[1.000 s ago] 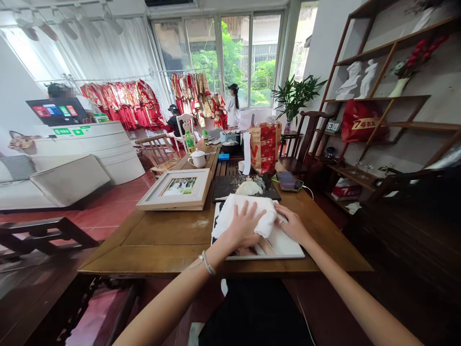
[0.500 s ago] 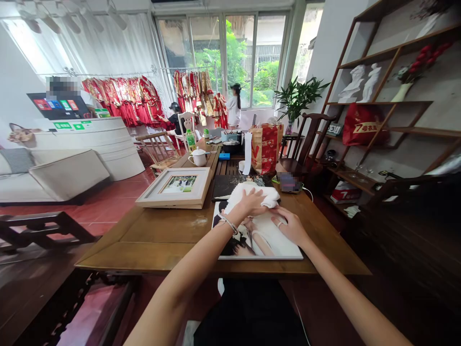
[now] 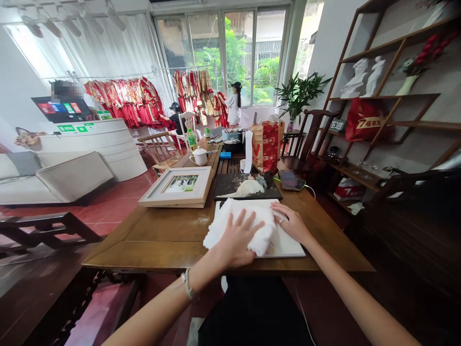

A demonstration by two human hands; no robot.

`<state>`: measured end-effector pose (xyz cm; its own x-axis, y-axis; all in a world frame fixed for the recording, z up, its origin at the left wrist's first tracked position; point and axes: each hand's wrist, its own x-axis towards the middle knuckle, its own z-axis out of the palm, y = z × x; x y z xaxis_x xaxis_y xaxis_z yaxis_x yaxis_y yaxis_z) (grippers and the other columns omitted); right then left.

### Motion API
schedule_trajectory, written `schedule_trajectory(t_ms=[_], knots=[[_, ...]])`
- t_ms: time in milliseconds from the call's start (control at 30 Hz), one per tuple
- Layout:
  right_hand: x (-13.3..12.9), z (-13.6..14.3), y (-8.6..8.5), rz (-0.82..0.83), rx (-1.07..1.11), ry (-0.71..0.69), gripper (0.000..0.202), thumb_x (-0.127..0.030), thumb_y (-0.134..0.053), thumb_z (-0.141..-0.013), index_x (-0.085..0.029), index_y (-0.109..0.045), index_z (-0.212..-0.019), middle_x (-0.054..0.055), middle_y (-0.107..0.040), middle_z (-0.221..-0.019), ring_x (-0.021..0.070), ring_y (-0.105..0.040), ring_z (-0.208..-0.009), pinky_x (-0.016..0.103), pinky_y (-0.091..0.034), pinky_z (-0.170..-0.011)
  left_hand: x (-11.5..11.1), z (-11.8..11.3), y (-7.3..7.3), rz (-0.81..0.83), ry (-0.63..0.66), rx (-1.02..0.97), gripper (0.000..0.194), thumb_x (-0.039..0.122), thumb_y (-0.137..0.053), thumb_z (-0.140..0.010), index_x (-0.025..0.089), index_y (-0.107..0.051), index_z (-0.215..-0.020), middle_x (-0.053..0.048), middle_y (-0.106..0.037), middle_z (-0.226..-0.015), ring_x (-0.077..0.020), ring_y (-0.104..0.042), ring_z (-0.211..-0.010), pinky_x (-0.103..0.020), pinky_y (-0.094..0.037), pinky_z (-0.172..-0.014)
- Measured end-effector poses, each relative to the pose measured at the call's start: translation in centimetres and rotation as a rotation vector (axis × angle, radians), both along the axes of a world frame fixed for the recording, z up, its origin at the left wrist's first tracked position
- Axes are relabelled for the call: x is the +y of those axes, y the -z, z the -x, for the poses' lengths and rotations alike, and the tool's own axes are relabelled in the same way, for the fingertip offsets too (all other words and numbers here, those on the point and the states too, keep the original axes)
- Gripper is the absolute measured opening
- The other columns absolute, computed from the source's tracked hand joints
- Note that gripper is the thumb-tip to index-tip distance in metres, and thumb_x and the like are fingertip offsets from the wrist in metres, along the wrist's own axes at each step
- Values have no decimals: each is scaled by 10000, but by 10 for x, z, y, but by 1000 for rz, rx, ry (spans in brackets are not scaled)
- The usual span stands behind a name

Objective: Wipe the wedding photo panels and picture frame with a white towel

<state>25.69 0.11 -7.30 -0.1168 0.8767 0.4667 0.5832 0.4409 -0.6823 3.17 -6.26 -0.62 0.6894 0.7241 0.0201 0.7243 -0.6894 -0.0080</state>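
Note:
My left hand (image 3: 236,240) lies with its fingers spread on a crumpled white cloth (image 3: 218,229), pressing it onto a photo panel (image 3: 291,247) at the near table edge. Most of the picture is hidden by the cloth and hands. Resting on the panel's right side is my right hand (image 3: 292,225), its fingers stretched out and a ring on one of them. The right fingertips are close to the cloth. Just beyond lies a second, dark photo panel (image 3: 248,186) showing a figure in a white dress. To the left is a pale framed photo (image 3: 207,185).
On the wooden table (image 3: 154,245) stand a white lidded cup (image 3: 199,156), a green bottle (image 3: 191,140), a red-and-tan paper bag (image 3: 268,146) and a phone (image 3: 290,179) with a cable. Dark chairs flank the table. Two people are near red garments (image 3: 139,103); another sits behind the counter.
My left hand and the cloth have moved toward me, from the panel's far edge to its near part. The dark panel beyond is now uncovered. My right hand has shifted slightly.

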Motion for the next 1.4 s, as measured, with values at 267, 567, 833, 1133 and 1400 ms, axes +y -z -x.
schedule_trajectory(t_ms=[267,567,833,1133,1400], knots=[[0,0,0,8,-5,-2,322,-220,-536,-762,-196,-653,-1062,98,-590,-1229,241,-506,-1185,441,-351,-1039,3,20,-2,8,-80,18,779,309,-512,-716,290,-173,-1417,-49,-147,-1497,-332,-89,-1351,-578,-139,-1039],[0,1,0,27,33,8,308,-225,-548,-758,-219,-659,-1046,79,-600,-1220,236,-504,-1189,437,-353,-1039,69,28,-3,-55,-202,-9,604,343,-412,-814,241,-268,-1391,-73,-223,-1474,-332,-142,-1337,-604,-140,-1020],[-1,2,1,19,64,13,295,-224,-555,-754,-228,-667,-1027,74,-613,-1199,235,-508,-1184,442,-358,-1034,-25,38,-1,48,-147,-20,860,275,-507,-656,317,-128,-1427,-2,-43,-1512,-320,25,-1358,-587,-37,-1048],[0,1,1,36,31,26,306,-230,-547,-757,-213,-660,-1041,84,-603,-1213,239,-502,-1190,443,-356,-1033,-7,21,2,14,-272,-33,750,343,-482,-749,302,-159,-1425,-56,-112,-1504,-356,-46,-1349,-633,-83,-1013],[-1,1,0,38,29,19,310,-221,-546,-758,-219,-656,-1048,85,-596,-1224,243,-495,-1197,448,-352,-1034,72,-11,1,-33,-431,-67,663,491,-415,-816,245,-246,-1408,-117,-217,-1470,-391,-113,-1326,-659,-110,-981]])
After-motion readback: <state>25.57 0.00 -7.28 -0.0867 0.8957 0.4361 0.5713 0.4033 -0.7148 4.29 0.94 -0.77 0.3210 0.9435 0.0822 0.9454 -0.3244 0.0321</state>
